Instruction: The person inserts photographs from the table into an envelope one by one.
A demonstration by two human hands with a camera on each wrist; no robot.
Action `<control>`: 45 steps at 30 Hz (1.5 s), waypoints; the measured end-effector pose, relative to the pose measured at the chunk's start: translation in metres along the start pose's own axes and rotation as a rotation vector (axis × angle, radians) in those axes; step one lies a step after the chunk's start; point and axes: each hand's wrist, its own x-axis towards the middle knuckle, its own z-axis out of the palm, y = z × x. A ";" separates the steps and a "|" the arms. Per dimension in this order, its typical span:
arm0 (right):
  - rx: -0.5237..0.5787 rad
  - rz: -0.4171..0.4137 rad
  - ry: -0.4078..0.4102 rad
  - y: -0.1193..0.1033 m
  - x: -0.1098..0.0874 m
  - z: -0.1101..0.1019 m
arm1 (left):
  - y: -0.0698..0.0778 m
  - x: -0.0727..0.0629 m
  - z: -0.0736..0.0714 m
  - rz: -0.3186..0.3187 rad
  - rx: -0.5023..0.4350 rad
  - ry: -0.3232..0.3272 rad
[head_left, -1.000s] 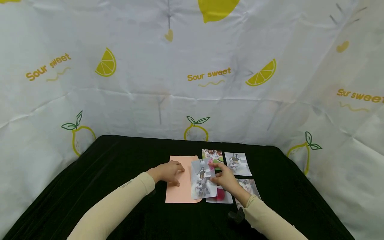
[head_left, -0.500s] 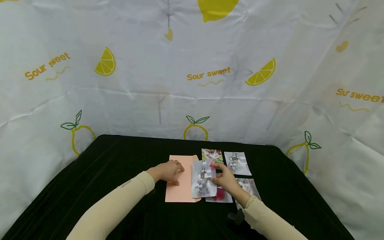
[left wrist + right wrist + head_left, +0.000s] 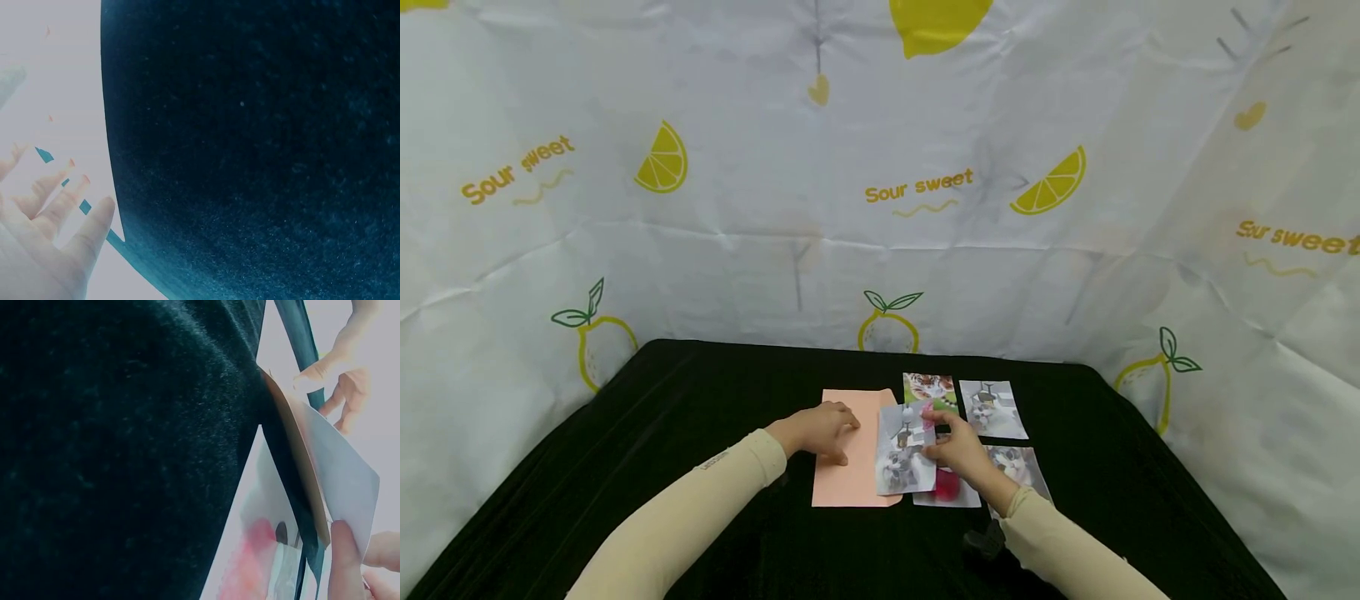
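Left hand [image 3: 822, 432], grip released, touches a pink paper envelope [image 3: 850, 485]; right hand [image 3: 962, 454] pinches a rectangular grey photo [image 3: 902, 462] over its flap [image 3: 887, 398].

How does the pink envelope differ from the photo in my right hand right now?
Colour: the pink envelope looks plain, while the held photo carries a mostly grey-and-white picture.
Size: in the head view, the pink envelope looks wider and taller than the held photo.
Handling: the left hand is over the pink envelope; the right hand pinches the held photo by its right side.
Shared: both are thin and roughly rectangular.
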 end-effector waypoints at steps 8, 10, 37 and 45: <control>-0.014 0.054 -0.033 -0.004 0.002 0.001 | -0.001 0.002 0.002 0.005 0.030 0.010; -0.014 0.060 -0.038 -0.004 0.003 0.001 | -0.001 0.001 0.001 0.009 0.032 0.011; -0.012 0.094 -0.194 -0.014 0.022 0.004 | 0.003 -0.001 0.000 -0.017 0.018 0.006; -0.008 0.049 -0.196 -0.009 0.021 0.002 | 0.001 -0.001 0.000 -0.003 0.002 0.004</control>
